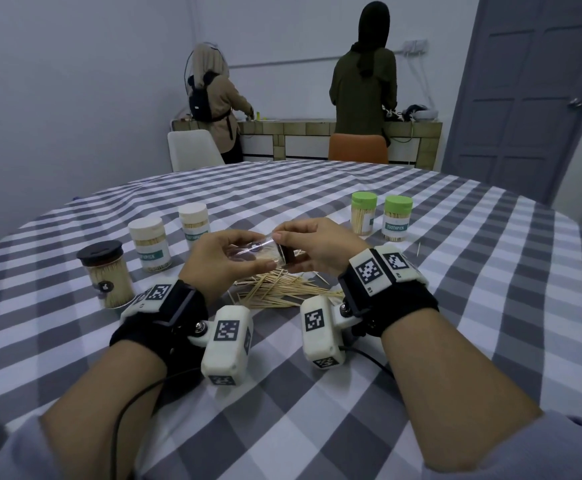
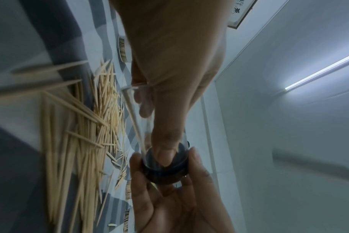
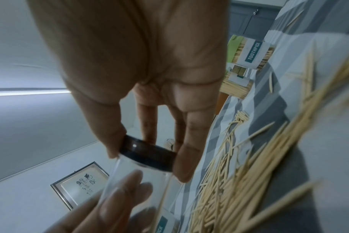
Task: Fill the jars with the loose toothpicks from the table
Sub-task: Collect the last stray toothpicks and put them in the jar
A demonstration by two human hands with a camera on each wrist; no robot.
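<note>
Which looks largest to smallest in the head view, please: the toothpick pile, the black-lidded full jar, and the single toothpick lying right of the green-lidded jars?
1. toothpick pile, spreading widest across the cloth.
2. black-lidded full jar.
3. single toothpick, a thin sliver.
The pile and jar sit nearer the camera, yet the gaps are plain.

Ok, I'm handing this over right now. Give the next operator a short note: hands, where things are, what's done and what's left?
Left hand grips the body of an empty clear jar, held sideways above the table.
Right hand grips the jar's black lid, which sits on the jar's mouth.
Loose toothpicks lie piled under the hands, with a stray toothpick to the right.
Done, it seems: five capped jars holding toothpicks, the black-lidded jar, two white-lidded jars and two green-lidded jars.
Left: take the lid off, fill this jar from the pile, cap it.
</note>
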